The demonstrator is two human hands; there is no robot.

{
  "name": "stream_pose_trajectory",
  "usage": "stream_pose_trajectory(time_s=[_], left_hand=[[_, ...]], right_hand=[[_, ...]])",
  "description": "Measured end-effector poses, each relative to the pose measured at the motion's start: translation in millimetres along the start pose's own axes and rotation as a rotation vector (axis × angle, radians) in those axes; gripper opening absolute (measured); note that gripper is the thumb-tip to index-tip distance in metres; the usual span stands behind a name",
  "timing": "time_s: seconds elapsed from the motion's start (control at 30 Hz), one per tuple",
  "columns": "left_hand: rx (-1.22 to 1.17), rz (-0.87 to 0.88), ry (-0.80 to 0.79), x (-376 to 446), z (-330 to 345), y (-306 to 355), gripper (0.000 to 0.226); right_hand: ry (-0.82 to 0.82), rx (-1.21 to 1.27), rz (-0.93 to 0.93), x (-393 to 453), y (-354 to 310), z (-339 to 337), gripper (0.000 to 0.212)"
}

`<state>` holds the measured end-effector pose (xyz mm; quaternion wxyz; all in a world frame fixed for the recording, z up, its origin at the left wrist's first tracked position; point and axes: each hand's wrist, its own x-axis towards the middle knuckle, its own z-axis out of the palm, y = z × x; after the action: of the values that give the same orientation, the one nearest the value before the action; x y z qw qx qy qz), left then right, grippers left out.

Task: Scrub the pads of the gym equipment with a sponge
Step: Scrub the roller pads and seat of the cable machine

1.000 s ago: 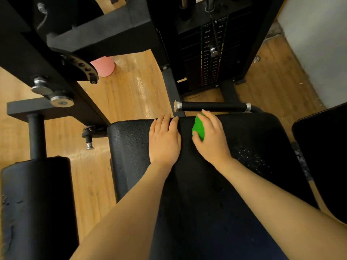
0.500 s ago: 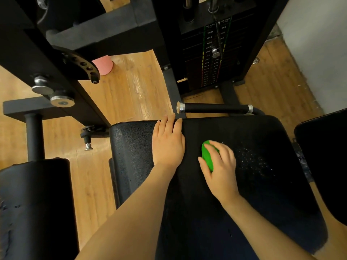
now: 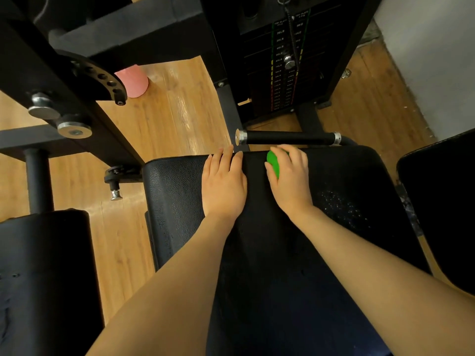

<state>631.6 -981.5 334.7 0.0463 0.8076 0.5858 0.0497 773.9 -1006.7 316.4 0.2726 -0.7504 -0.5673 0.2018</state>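
**Scrubbing the seat pad, far edge reached**

The right hand (image 3: 290, 181) curls round a green sponge (image 3: 273, 163), pressing it on the seat pad (image 3: 174, 191) at its far edge, just short of the black handle bar (image 3: 288, 137). The left hand (image 3: 223, 186) lies flat beside it, fingers straight and together, steadying the pad. White flecks, perhaps suds, speckle the pad's right side (image 3: 339, 204); the near part and the neighbouring pads (image 3: 43, 265) look untouched, so much seems left. No containers show, unless the pink object (image 3: 132, 82) on the floor is one.
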Motion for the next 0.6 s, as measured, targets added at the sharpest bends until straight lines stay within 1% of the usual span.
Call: stream_pose_trajectory(time_s=[0.2,0.43,0.53,0.6], left_hand=[[0.01,0.002,0.008,0,0,0,0.047],[0.012,-0.002,0.017,0,1,1,0.047],[0.01,-0.001,0.023,0,2,0,0.045],[0.012,0.001,0.027,-1,2,0,0.044]], right_hand=[[-0.018,-0.053,0.015,-17,2,-4,0.039],[-0.007,-0.028,-0.007,-81,17,-17,0.04],[0.01,0.021,-0.008,-80,19,-19,0.039],[0.022,0.054,0.032,-67,17,-22,0.04]])
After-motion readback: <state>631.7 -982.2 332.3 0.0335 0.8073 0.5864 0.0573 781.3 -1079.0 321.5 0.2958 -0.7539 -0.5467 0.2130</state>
